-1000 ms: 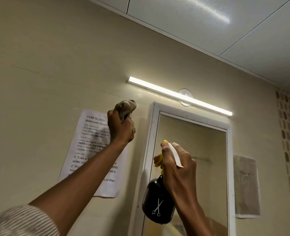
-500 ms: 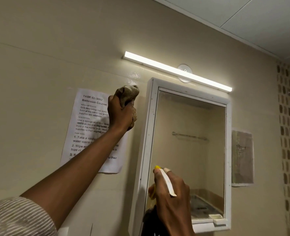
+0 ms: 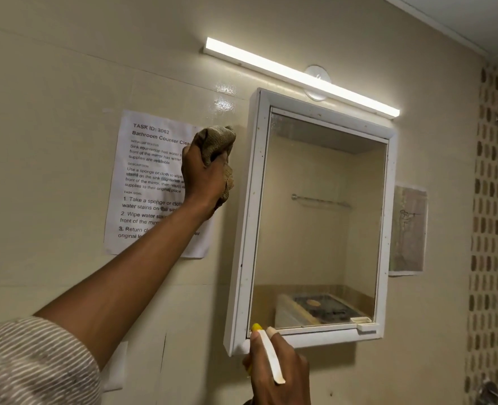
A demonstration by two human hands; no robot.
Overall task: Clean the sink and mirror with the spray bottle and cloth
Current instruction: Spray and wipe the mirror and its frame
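My left hand (image 3: 203, 173) grips a bunched brown cloth (image 3: 217, 141) and holds it against the beige wall just left of the white-framed mirror (image 3: 320, 217). Low in the frame, my right hand (image 3: 277, 366) is wrapped around the top of the spray bottle (image 3: 268, 356). Only its yellow nozzle and white trigger show at the mirror's lower left corner; the bottle body is out of view. The sink is not in view.
A printed task sheet (image 3: 151, 182) is taped to the wall behind my left arm. A lit tube light (image 3: 300, 77) runs above the mirror. A small picture (image 3: 408, 229) hangs to the right, and patterned tiles (image 3: 493, 229) fill the far right.
The view has tilted down, so the ceiling has left the frame. My right hand with the bottle has dropped from mid-mirror to its lower corner. The cloth hand stays beside the mirror's left frame.
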